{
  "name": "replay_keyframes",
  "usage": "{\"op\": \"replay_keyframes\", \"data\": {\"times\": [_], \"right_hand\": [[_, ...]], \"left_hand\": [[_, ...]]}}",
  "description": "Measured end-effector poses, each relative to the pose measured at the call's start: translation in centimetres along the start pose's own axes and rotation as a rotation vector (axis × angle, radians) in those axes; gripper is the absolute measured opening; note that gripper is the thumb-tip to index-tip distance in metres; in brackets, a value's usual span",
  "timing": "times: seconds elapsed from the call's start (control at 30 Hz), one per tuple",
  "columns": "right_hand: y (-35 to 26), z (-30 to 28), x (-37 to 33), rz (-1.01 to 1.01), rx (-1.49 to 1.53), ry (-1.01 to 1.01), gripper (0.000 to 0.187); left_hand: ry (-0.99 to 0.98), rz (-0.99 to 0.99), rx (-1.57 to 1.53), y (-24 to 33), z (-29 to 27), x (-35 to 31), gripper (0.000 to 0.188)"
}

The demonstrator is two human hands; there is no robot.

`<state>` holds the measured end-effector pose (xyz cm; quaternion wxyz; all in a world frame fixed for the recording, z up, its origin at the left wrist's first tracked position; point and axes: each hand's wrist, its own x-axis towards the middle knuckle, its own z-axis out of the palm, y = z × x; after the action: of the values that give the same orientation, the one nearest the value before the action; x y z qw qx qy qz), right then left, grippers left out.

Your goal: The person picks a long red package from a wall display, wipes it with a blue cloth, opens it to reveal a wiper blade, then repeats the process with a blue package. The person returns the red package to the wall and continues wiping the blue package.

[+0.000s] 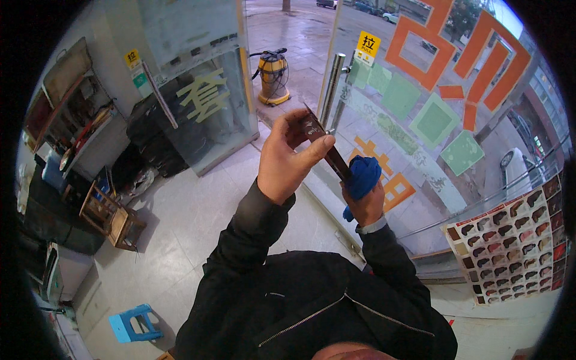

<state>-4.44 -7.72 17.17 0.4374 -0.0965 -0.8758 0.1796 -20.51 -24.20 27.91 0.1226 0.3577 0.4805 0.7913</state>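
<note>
My left hand (282,162) pinches the upper part of a long, narrow, dark brown bar (338,161) with pale markings, thumb on one side and fingers on the other. The bar slants down to the right; I cannot tell exactly what it is. Bunched around its lower end is a blue cloth (363,178), which my right hand (368,205) grips from below. The cloth covers that end of the bar and part of my right fingers. Both hands are raised in front of my chest, close to the glass door.
A glass door (390,141) with a metal handle (332,90) stands at the right, another panel (210,102) at the left. Outside is a yellow vacuum cleaner (273,78). On the left are a wooden chair (114,219) and blue stool (135,324); a swatch poster (510,246) hangs right.
</note>
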Motion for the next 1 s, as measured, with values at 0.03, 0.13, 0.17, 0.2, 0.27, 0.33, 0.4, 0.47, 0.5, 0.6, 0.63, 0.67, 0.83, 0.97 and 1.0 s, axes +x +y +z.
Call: {"op": "replay_keyframes", "data": {"times": [0.03,0.13,0.17,0.2,0.27,0.33,0.4,0.47,0.5,0.6,0.63,0.67,0.83,0.97,1.0], "right_hand": [[0.0,0.1,-0.3,0.014,0.002,-0.003,0.052],[-0.2,0.5,-1.0,0.019,0.01,-0.044,0.057],[-0.2,0.7,-1.3,0.022,0.029,-0.048,0.059],[-0.3,0.8,-1.5,0.049,0.032,-0.082,0.061],[-0.5,1.2,-1.9,0.098,0.081,-0.109,0.065],[-0.6,1.2,-2.0,0.146,0.097,-0.179,0.068],[-0.7,1.0,-1.8,0.179,0.146,-0.239,0.071],[-0.7,0.2,-1.0,0.213,0.237,-0.299,0.072],[-0.8,-0.3,-0.5,0.231,0.292,-0.327,0.073],[-1.1,-1.7,1.3,0.189,0.49,-0.358,0.079],[-1.3,-2.2,1.8,0.125,0.535,-0.346,0.081],[-1.6,-2.5,2.2,0.068,0.565,-0.346,0.084],[-2.8,-3.8,2.7,0.183,0.872,-0.4,0.093],[-3.3,-3.4,2.0,0.337,1.074,-0.396,0.096],[-3.3,-3.3,1.9,0.315,1.05,-0.385,0.096]], "left_hand": [[0.003,0.003,0.012,-0.2,0.1,-0.2,0.073],[0.011,0.018,0.057,-0.3,0.4,-0.5,0.069],[0.013,0.016,0.08,-0.3,0.5,-0.5,0.068],[0.017,0.023,0.097,-0.3,0.5,-0.6,0.068],[-0.002,0.025,0.139,-0.4,0.5,-0.6,0.068],[-0.026,0.034,0.162,-0.5,0.4,-0.7,0.067],[-0.065,0.042,0.169,-0.5,0.2,-1.0,0.064],[-0.165,0.137,0.294,-0.6,0.0,-1.1,0.067],[-0.206,0.173,0.354,-0.7,0.1,-1.2,0.068],[-0.414,0.299,0.348,-0.9,0.5,-1.6,0.071],[-0.483,0.348,0.325,-0.9,0.5,-1.6,0.071],[-0.524,0.365,0.337,-0.9,0.6,-1.7,0.071],[-0.667,0.368,0.312,-0.6,0.5,-2.0,0.076],[-0.706,0.191,0.175,-0.5,0.3,-2.2,0.079],[-0.7,0.144,0.113,-0.5,0.3,-2.2,0.079]]}}
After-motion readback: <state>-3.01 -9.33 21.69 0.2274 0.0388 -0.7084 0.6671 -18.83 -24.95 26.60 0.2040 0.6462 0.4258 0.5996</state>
